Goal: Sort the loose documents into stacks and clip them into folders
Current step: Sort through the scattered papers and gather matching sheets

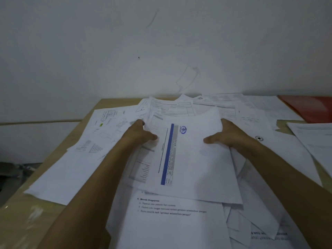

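Observation:
A small bundle of white sheets (194, 159) lies slanted over the paper pile in the middle of the table; its top sheet carries a long blue bar and a round blue stamp. My left hand (142, 134) grips the bundle's left edge, thumb on top. My right hand (228, 134) grips its right edge the same way. Under the bundle lies a printed page with bold black text (170, 211). More loose documents (100, 133) fan out to the left and several more spread along the back (215, 103).
A red folder (310, 108) lies at the back right corner. Another stack of white sheets (316, 139) sits at the right edge. The wooden table (19, 221) shows bare at the front left, and its left edge drops off. A white wall stands right behind.

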